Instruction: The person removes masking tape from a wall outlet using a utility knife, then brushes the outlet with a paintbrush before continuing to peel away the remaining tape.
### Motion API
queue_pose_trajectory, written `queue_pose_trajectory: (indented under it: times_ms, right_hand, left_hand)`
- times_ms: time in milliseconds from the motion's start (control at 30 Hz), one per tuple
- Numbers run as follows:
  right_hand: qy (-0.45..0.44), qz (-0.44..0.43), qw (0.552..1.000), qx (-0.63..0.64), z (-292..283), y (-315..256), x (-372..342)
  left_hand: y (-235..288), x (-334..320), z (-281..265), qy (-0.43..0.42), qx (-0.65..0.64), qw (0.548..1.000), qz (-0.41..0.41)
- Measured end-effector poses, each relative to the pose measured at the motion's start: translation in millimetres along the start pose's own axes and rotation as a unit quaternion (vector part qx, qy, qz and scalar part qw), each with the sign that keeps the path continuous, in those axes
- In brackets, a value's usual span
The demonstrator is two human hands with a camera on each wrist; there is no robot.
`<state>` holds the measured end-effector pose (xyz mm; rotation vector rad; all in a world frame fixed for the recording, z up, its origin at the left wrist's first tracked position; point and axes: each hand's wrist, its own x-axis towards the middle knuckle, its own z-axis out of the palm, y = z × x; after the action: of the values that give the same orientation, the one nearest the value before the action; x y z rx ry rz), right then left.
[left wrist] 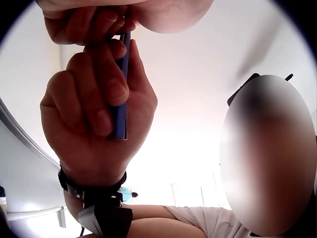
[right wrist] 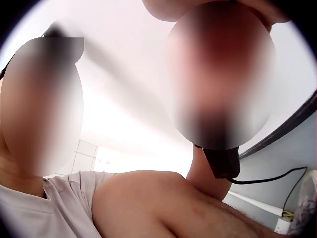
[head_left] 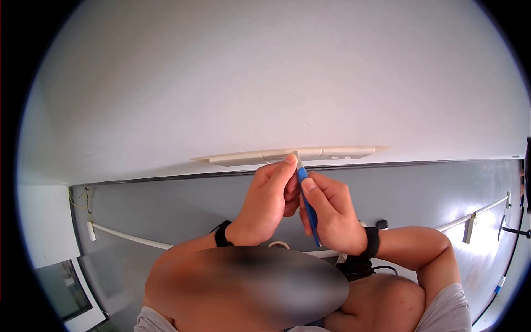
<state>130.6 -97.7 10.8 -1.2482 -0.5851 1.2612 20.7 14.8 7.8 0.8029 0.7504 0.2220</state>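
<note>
In the head view, my right hand (head_left: 334, 213) grips a slim blue utility knife (head_left: 307, 202), its thumb lying along the handle. The knife's thin metal front end points up to the lower edge of a cream switch panel (head_left: 238, 159) on the wall. My left hand (head_left: 268, 196) is close against the front of the knife, thumb tip at the panel's edge and the other fingers curled; I cannot tell if it pinches anything. The left wrist view shows the right fingers (left wrist: 113, 89) wrapped round the blue handle. Blurring covers much of the right wrist view.
Pale tape (head_left: 381, 149) shows at the panel's right end. Below the panel, a dark strip (head_left: 166, 179) divides the white wall from a grey surface. A ring-shaped roll (head_left: 279, 244) lies beyond the left forearm. White conduit (head_left: 133, 238) runs along the grey surface, and a black cable (right wrist: 267, 177) trails from a wrist device.
</note>
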Motion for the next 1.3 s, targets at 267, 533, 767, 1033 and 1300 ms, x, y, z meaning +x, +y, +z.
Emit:
queue_pose_trajectory:
  times_ms: [267,533,767,1033,1300]
  right_hand:
    - [-0.007,0.003,1.000,-0.011,-2.5,-2.9,-2.4]
    - [0.019,-0.001,1.000,0.023,-3.0,4.3,-3.5]
    - [0.010,0.000,1.000,0.003,-10.7,3.3,-2.3]
    - [-0.027,0.008,0.999,-0.020,1.9,-5.5,9.4]
    - [-0.022,0.012,0.999,-0.030,0.1,-4.8,8.2]
  left_hand:
    - [-0.1,-1.4,3.1,0.007,0.001,1.000,0.005]
    - [0.6,1.9,1.8,-0.030,-0.002,0.999,-0.019]
    - [-3.8,3.8,4.1,-0.024,0.001,1.000,-0.018]
    - [-5.9,-1.6,-11.0,0.004,-0.021,0.999,0.040]
    - [-7.0,-1.2,-6.6,0.020,-0.018,0.999,0.045]
